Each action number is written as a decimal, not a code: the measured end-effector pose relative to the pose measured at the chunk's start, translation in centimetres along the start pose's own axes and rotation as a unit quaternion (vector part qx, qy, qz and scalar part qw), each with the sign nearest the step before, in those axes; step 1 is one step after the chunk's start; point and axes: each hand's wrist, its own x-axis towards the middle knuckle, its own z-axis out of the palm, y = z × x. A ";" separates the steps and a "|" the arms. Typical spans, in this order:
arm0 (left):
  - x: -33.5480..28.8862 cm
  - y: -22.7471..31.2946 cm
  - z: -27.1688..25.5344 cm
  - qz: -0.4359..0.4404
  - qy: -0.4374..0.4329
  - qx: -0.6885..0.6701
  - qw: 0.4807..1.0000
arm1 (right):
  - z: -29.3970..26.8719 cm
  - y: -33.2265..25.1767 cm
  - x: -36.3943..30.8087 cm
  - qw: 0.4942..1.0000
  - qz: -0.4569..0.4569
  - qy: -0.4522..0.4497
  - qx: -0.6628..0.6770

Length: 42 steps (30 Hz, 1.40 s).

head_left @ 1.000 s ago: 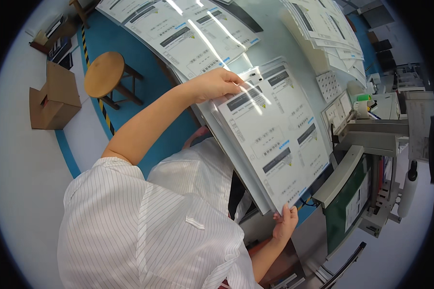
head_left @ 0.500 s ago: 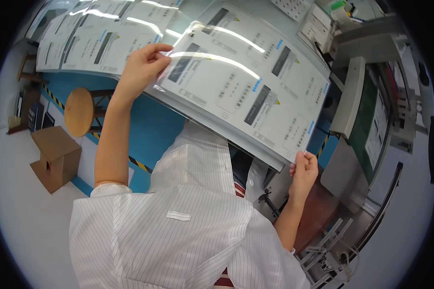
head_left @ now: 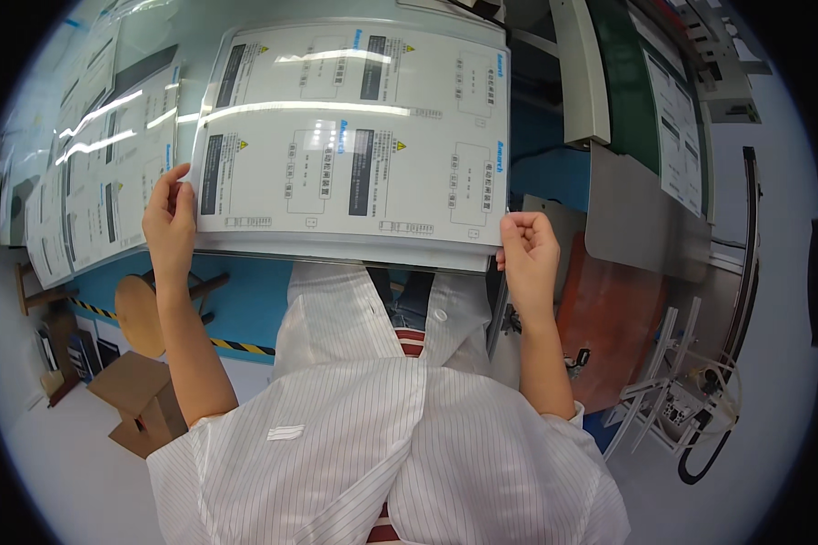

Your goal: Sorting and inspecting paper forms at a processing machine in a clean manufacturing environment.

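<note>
A large glossy sheet (head_left: 273, 195) printed with repeated labels in black, blue and yellow lies square before me on top of a stack of white sheets (head_left: 336, 247). Its surface reflects the overhead lights. At its lower left edge, my left hand (head_left: 171, 227) pinches the border between thumb and fingers. My right hand (head_left: 529, 259) grips the lower right corner, its fingers curled in. Some fingertips of both hands are hidden.
More printed sheets (head_left: 136, 195) lie on the glass-like table to the left. On the right stands a machine with a green bed (head_left: 627, 109) bearing another printed sheet (head_left: 677, 136). A round wooden stool (head_left: 141, 313) and a cardboard box (head_left: 136, 391) are at lower left.
My view has turned, so the slanted sheet now looks square to me. Along the sheet's left side, my left hand is lower, near the bottom corner. The right hand stays at its corner.
</note>
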 end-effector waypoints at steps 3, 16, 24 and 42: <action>-0.1 0.0 0.2 -0.002 0.007 0.047 0.999 | 0.1 0.6 0.2 0.998 -0.040 0.010 -0.043; -0.9 0.7 2.2 0.130 0.067 0.291 0.945 | -6.4 0.0 2.8 0.989 -0.084 0.100 0.064; -0.7 -2.9 2.2 0.153 0.089 0.207 0.962 | -20.9 1.9 8.1 0.846 -0.012 0.345 0.406; -1.2 -3.7 2.3 0.165 0.147 0.170 0.960 | -27.0 7.1 10.1 0.767 0.049 0.595 0.236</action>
